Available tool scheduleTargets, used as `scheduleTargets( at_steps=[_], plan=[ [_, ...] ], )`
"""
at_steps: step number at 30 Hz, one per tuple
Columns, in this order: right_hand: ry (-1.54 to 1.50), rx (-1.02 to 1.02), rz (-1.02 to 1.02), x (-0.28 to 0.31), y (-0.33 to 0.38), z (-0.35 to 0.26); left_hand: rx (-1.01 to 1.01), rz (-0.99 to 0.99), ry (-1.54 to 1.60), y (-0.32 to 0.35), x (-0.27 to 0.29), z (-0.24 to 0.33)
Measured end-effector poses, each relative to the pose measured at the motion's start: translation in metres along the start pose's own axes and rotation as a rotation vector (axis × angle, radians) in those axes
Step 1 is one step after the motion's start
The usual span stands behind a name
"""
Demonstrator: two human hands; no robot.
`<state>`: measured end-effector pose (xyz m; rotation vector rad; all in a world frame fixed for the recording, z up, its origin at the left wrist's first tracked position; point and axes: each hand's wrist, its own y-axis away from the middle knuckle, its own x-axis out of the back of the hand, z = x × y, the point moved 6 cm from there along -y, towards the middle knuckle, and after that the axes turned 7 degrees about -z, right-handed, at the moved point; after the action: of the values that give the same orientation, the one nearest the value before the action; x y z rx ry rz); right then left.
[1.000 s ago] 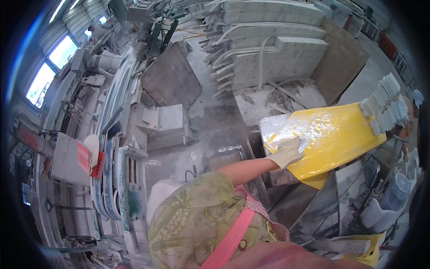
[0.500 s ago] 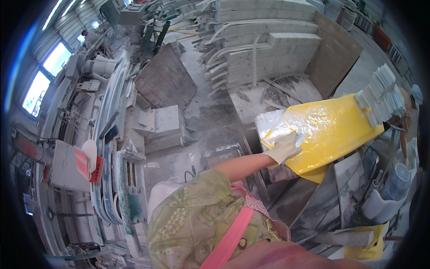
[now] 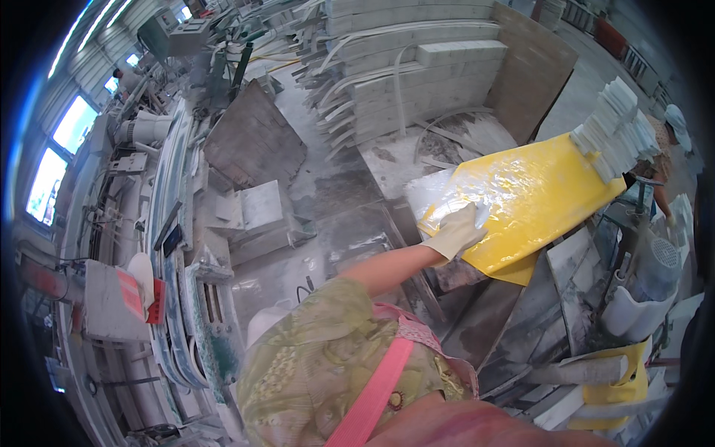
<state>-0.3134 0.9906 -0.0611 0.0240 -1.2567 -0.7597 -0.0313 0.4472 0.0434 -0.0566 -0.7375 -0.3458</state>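
Observation:
My left hand (image 3: pixel 456 235), in a cream glove, lies on the yellow sheet (image 3: pixel 544 197), near its left end. The fingers look curled down; a small shiny patch shows beside them, and I cannot tell whether it is a held thing or glare. The sheet looks wet and wrinkled, and drapes over a pale slab (image 3: pixel 428 186) whose end shows at the left. Its near corner hangs over the edge. A stack of thin whitish strips (image 3: pixel 614 123) stands on the sheet's far right end. My right hand is outside the picture.
Long pale slabs (image 3: pixel 424 89) are stacked beyond the sheet, beside a brown board (image 3: pixel 529 63). A co-worker (image 3: pixel 659 145) stands at the right, near a white bucket (image 3: pixel 629 309). Machinery with a long rail (image 3: pixel 167 194) runs along the left. Yellow cloth (image 3: pixel 614 384) lies lower right.
The whole scene has shifted left and slightly up as the view turned. My left hand remains on the yellow sheet, in almost the same spot. More of the co-worker shows at the right.

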Motion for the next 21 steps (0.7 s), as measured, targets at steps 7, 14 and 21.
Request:
scheduleTargets(
  at_steps=[7, 14, 21],
  plan=[
    [0.207, -0.032, -0.097, -0.013, -0.007, -0.002, 0.025, -0.033, -0.046, -0.005, -0.004, -0.003],
    [-0.179, -0.133, 0.147, -0.007, -0.014, 0.006, 0.057, -0.114, -0.043, -0.003, -0.001, -0.001],
    [-0.231, -0.047, 0.402, 0.001, -0.006, -0.001, 0.034, -0.081, -0.039, -0.003, -0.001, -0.002]
  ],
)
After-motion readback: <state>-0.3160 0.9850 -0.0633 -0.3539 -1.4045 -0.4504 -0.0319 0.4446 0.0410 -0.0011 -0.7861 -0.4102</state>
